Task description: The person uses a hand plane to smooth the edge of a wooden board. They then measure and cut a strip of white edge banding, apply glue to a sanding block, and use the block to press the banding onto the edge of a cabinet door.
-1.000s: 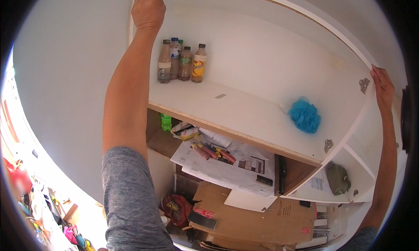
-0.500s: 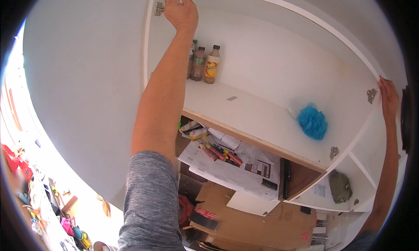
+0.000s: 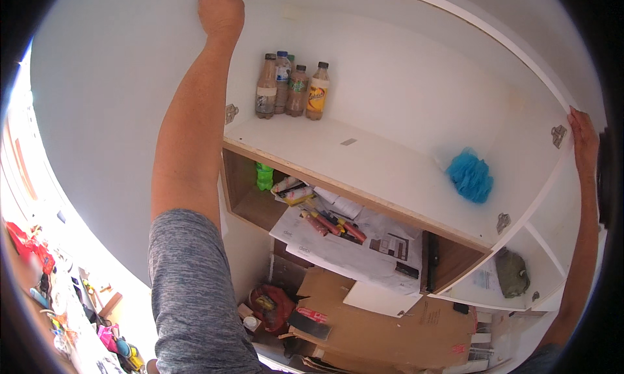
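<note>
A white cabinet (image 3: 390,68) fills the wall. Its upper left edge is gripped by the left hand (image 3: 222,10), its right edge by the right hand (image 3: 584,140). Inside, bottles (image 3: 290,86) stand at the shelf's left rear; a blue sponge (image 3: 469,176) lies at its right.

Four labelled brown and orange bottles (image 3: 290,86) stand just below the left hand (image 3: 221,10); flattened cardboard box (image 3: 383,322) far beneath.
</note>
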Available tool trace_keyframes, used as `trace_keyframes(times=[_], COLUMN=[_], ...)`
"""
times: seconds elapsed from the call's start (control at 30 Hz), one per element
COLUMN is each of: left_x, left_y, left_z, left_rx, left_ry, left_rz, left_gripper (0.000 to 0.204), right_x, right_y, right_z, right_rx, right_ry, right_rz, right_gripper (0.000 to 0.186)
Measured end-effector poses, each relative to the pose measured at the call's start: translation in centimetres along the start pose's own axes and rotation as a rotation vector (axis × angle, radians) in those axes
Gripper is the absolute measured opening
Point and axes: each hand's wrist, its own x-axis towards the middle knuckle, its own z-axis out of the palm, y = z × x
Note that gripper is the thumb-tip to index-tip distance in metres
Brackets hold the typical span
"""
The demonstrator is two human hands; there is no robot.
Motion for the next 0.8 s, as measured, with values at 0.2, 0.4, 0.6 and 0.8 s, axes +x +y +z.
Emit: trace_keyframes(times=[0.2, 0.4, 0.6, 0.8], left_x=[-0.7, -0.9, -1.5, -2.3], left_y=[-0.3, -0.1, -1.1, -2.2], left_z=[0.6, 0.4, 0.7, 0.4], left_rx=[0.087, 0.07, 0.034, -0.06], left_ry=[0.024, 0.127, 0.074, 0.137], left_rz=[0.024, 0.131, 0.148, 0.23], left_gripper=[0.015, 0.01, 0.017, 0.017], right_x=[0.1, 0.1, 0.1, 0.2], right_y=[2.2, 4.2, 4.5, -3.3], right_z=[0.6, 1.2, 1.4, 0.0], right_rx=[0.019, -0.005, -0.059, 0.063], right_ry=[0.013, 0.02, 0.006, 0.104], right_rz=[-0.098, -0.091, -0.003, -0.072], right_gripper=[0.034, 0.035, 0.037, 0.024])
